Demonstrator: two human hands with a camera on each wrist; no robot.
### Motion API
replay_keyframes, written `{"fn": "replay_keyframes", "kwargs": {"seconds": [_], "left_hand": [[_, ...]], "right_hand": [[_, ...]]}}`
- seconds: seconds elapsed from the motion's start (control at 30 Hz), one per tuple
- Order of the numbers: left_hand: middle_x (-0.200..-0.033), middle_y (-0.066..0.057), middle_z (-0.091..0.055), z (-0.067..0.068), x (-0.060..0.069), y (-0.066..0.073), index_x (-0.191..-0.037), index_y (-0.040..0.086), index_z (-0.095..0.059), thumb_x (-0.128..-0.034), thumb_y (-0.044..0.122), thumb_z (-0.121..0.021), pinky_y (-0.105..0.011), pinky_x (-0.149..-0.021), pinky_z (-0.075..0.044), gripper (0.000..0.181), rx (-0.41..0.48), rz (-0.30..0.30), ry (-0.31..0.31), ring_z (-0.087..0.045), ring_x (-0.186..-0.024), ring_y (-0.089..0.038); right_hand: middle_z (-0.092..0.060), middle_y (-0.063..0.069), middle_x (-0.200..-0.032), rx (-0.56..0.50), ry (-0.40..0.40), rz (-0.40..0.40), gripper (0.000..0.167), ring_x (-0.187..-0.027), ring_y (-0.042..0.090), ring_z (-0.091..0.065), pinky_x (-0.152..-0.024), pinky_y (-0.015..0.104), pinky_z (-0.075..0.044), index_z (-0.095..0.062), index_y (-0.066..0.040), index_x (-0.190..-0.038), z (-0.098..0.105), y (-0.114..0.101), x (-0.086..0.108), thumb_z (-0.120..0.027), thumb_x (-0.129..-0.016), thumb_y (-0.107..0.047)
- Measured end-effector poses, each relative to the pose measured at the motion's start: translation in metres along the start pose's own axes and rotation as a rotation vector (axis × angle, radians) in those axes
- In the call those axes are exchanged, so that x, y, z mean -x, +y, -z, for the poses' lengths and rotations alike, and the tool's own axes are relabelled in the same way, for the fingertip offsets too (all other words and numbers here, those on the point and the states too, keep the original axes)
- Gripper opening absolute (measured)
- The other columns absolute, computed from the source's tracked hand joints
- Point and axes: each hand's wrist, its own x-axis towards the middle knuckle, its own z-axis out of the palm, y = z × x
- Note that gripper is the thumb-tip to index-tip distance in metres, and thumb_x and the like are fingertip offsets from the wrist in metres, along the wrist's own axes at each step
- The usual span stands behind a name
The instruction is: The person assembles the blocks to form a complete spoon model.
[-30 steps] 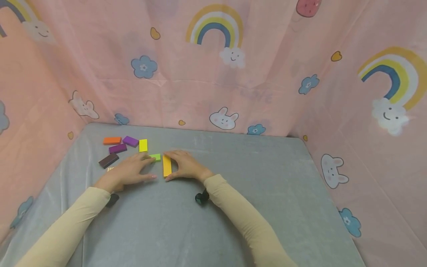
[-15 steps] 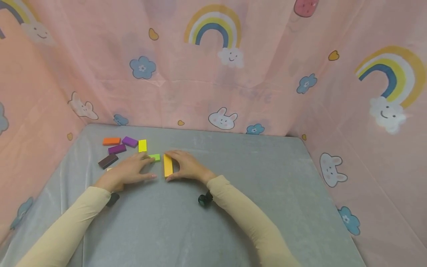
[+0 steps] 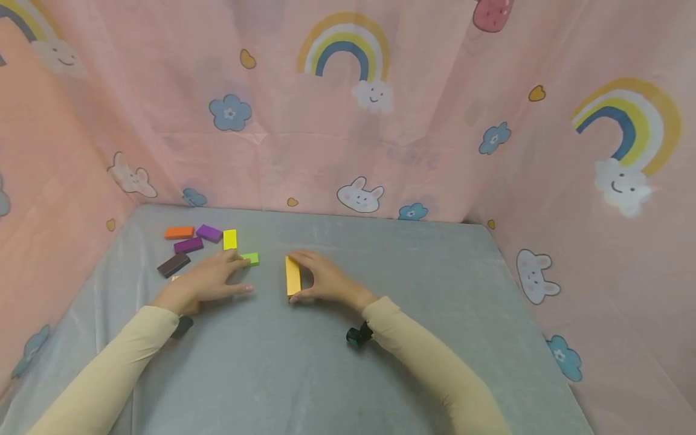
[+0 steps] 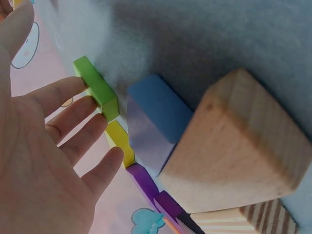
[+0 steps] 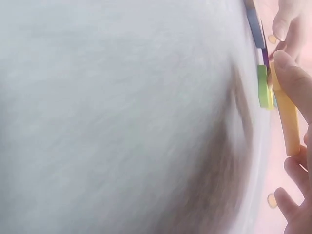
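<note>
My right hand [image 3: 330, 283] pinches a long orange-yellow block [image 3: 293, 278] between thumb and fingertips. In the right wrist view that block [image 5: 287, 117] looks raised off the cloth. My left hand [image 3: 209, 281] reaches over the blocks with its fingers extended, and its fingertips [image 4: 80, 84] touch a small green block [image 4: 97, 90]. Under the left palm, hidden from the head view, lie a blue block [image 4: 158, 107] and a large plain wooden block [image 4: 234, 146]. A striped block [image 4: 248, 218] sits beside them.
Behind the left hand lie a yellow block [image 3: 230, 239], two purple blocks, one of them nearer [image 3: 188, 244], an orange block [image 3: 179, 232] and a dark brown block [image 3: 174, 264]. Grey cloth covers the table [image 3: 435, 290]. A pink patterned curtain [image 3: 283, 157] surrounds it on the back and sides.
My right hand has drawn the orange-yellow block to the right and slightly nearer, away from the green block. The left hand has stayed in place.
</note>
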Motion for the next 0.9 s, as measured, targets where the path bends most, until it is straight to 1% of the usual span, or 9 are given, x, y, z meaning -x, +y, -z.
{"fn": "replay_keyframes", "kwargs": {"seconds": [0.2, 0.33, 0.43, 0.53, 0.73, 0.9], "left_hand": [[-0.136, -0.017, -0.054, -0.001, 0.0, -0.002, -0.141, 0.008, -0.054, -0.0863, 0.057, -0.067, -0.057, -0.099, -0.048, 0.075, 0.001, -0.02, 0.012, -0.054, -0.118, -0.033], [-0.134, -0.017, -0.054, -0.002, -0.001, -0.003, -0.141, 0.008, -0.054, -0.0862, 0.057, -0.067, -0.056, -0.097, -0.05, 0.075, -0.004, -0.03, 0.02, -0.054, -0.115, -0.032], [-0.133, -0.015, -0.054, -0.002, 0.0, -0.004, -0.141, 0.009, -0.054, -0.086, 0.056, -0.068, -0.054, -0.096, -0.05, 0.074, 0.0, -0.023, 0.018, -0.054, -0.113, -0.03], [-0.132, -0.015, -0.054, -0.001, 0.001, -0.005, -0.141, 0.009, -0.054, -0.0859, 0.056, -0.068, -0.053, -0.096, -0.05, 0.074, 0.002, -0.022, 0.016, -0.053, -0.111, -0.029], [-0.13, -0.015, -0.056, 0.0, 0.002, -0.005, -0.139, 0.007, -0.056, -0.0861, 0.057, -0.067, -0.053, -0.094, -0.051, 0.074, -0.001, -0.037, 0.023, -0.054, -0.11, -0.029], [-0.131, -0.015, -0.055, -0.002, -0.001, -0.004, -0.14, 0.008, -0.056, -0.086, 0.057, -0.068, -0.053, -0.094, -0.051, 0.073, 0.001, -0.033, 0.02, -0.054, -0.111, -0.028]], "right_hand": [[-0.044, 0.003, -0.156, -0.036, 0.036, -0.037, 0.1, -0.146, 0.022, -0.039, -0.122, 0.04, -0.033, -0.04, -0.013, -0.151, 0.007, 0.011, 0.027, -0.086, -0.07, -0.05], [-0.045, 0.003, -0.155, -0.061, 0.071, -0.076, 0.099, -0.146, 0.023, -0.04, -0.121, 0.043, -0.034, -0.041, -0.013, -0.151, 0.011, 0.02, 0.048, -0.087, -0.07, -0.047], [-0.045, 0.002, -0.155, -0.099, 0.098, -0.111, 0.098, -0.146, 0.023, -0.04, -0.121, 0.045, -0.034, -0.041, -0.013, -0.151, 0.014, 0.03, 0.062, -0.088, -0.07, -0.045], [-0.045, 0.004, -0.155, -0.115, 0.124, -0.134, 0.098, -0.146, 0.025, -0.04, -0.12, 0.048, -0.034, -0.041, -0.013, -0.151, 0.016, 0.04, 0.074, -0.088, -0.07, -0.044], [-0.044, 0.005, -0.156, -0.072, 0.153, -0.166, 0.098, -0.146, 0.026, -0.04, -0.119, 0.049, -0.035, -0.041, -0.015, -0.151, 0.02, 0.055, 0.091, -0.086, -0.071, -0.048], [-0.043, 0.005, -0.156, -0.073, 0.161, -0.167, 0.099, -0.146, 0.027, -0.04, -0.12, 0.049, -0.034, -0.041, -0.014, -0.151, 0.021, 0.062, 0.099, -0.086, -0.07, -0.049]]}}
